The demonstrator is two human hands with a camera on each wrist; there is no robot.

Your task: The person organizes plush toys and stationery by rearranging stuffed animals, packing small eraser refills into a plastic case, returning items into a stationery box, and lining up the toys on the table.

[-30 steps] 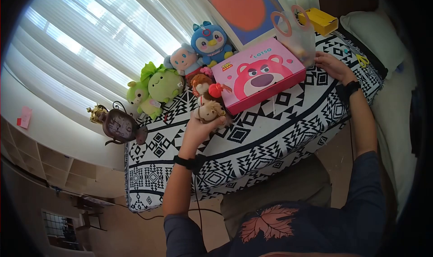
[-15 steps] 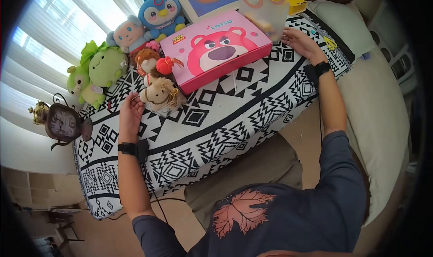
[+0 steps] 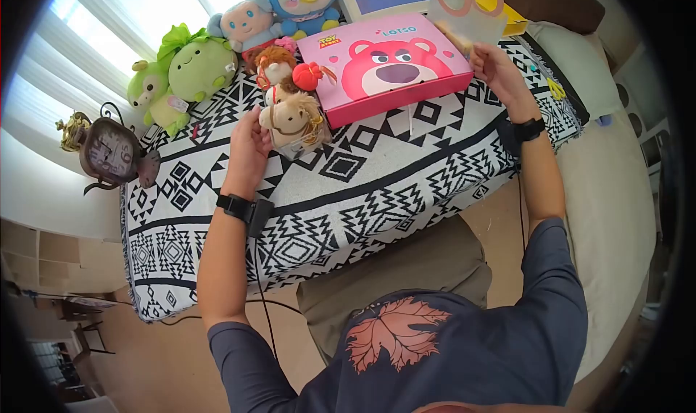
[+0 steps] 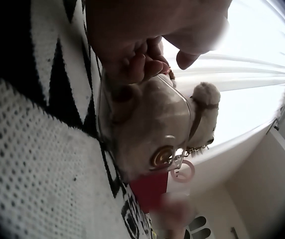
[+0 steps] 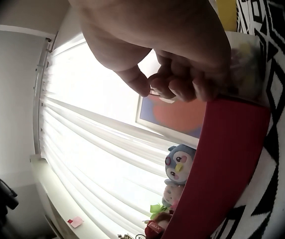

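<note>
A beige plush horse (image 3: 293, 116) in a clear case stands at the box's front left corner. My left hand (image 3: 250, 148) is right beside it, on its left, fingers relaxed. In the left wrist view the bent fingertips (image 4: 142, 67) lie right at the clear case (image 4: 147, 124), the thumb apart. The pink box (image 3: 391, 61) with a bear's face lies flat to the right of the horse. My right hand (image 3: 502, 76) is at the box's right end, fingers loosely bent and holding nothing. In the right wrist view its fingertips overlap the box's red side (image 5: 217, 164).
Brown plush (image 3: 275, 65) and a red ornament (image 3: 308, 76) sit behind the horse. Green plush toys (image 3: 199, 72), a blue-eared plush (image 3: 246, 25) and a blue penguin (image 3: 304, 3) line the back. A clock (image 3: 112, 148) stands left, a translucent bag (image 3: 467, 18) behind the box, yellow scissors (image 3: 556, 88) right.
My left hand has let go of the plush horse and slid off to its left side. The right hand stays at the box's right end. The head view has shifted.
</note>
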